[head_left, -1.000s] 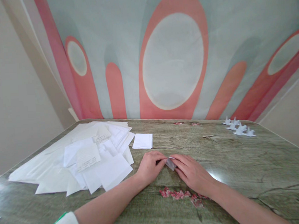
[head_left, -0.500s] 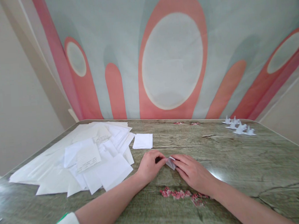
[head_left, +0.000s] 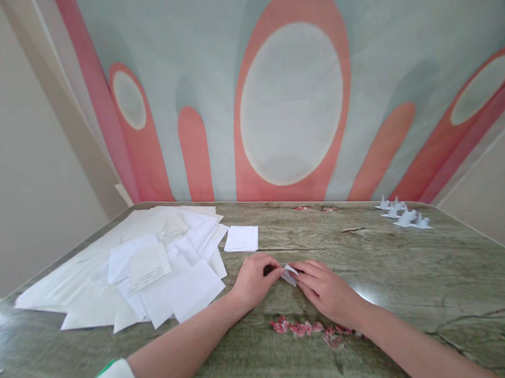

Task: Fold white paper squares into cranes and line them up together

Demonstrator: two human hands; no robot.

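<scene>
Between my two hands, just above the middle of the table, is a small folded piece of white paper (head_left: 289,275). My left hand (head_left: 256,279) pinches its left corner between thumb and forefinger. From the other side my right hand (head_left: 323,289) grips the paper's right edge, its fingers closed and partly covering it. A narrow flap stands up at the paper's top edge. Which fold shape it has is too small to make out.
Loose white sheets (head_left: 190,290) spread in a heap on the left, some with writing. A small stack of square paper (head_left: 241,239) lies beyond my left hand. Several folded paper cranes (head_left: 405,218) stand at the far right of the wood-patterned table (head_left: 446,280).
The flap at the top of the folded paper now shows wider and more raised. My left thumb has shifted slightly right; both hands otherwise stay in place.
</scene>
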